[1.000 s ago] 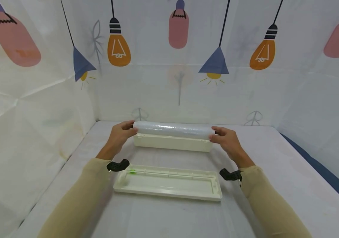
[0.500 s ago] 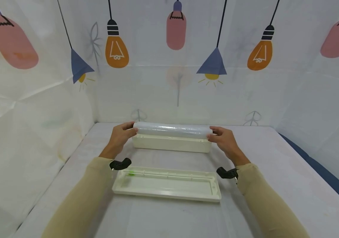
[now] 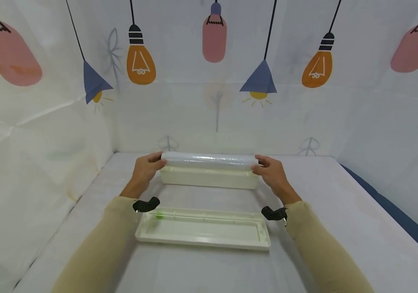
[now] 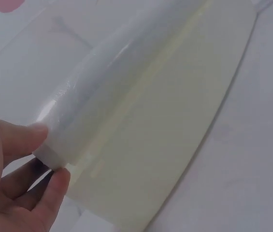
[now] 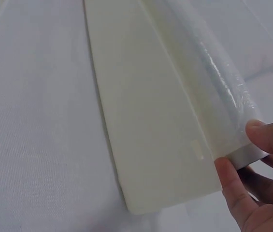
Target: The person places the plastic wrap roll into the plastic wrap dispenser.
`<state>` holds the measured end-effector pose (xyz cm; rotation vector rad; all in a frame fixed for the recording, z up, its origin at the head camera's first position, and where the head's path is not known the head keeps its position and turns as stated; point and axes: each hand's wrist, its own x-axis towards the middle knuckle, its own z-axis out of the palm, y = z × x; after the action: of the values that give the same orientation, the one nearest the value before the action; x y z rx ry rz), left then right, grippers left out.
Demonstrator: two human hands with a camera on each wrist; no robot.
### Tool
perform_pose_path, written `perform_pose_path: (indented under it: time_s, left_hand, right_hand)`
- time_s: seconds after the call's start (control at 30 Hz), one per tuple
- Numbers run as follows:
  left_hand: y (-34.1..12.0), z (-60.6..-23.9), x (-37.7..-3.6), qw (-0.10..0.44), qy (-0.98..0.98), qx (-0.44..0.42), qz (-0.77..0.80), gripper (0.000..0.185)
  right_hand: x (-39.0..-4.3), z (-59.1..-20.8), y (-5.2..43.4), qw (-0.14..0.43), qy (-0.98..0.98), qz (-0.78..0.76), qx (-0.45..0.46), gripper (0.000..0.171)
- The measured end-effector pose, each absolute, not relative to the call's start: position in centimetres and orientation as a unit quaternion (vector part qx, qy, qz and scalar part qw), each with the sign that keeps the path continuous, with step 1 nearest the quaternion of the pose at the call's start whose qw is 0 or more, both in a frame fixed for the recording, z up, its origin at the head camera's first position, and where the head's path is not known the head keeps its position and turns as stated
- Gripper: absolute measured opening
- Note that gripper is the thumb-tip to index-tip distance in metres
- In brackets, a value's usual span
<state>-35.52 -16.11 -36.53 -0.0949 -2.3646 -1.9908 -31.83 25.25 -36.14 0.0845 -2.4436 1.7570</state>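
Head view: little has changed; the roll [image 3: 209,161] remains unreleased, my left hand [image 3: 145,168] and right hand [image 3: 272,171] gripping its ends.

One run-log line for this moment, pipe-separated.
shiny roll: at cream box, seating unclear | left hand: grips one end | right hand: grips other end | shallow cream tray: on table, apart from box
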Motion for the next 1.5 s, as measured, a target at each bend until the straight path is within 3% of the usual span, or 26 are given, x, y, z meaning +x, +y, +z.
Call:
perform_pose_path:
  time_s: [1.5]
  left_hand:
    - [-15.8,-37.6,-35.9,0.042,-0.782,-0.002,-0.622,0.049]
  right_hand:
    - [-32.2,-36.4,24.7,0.081,-0.826,0.556,0.038,0.053]
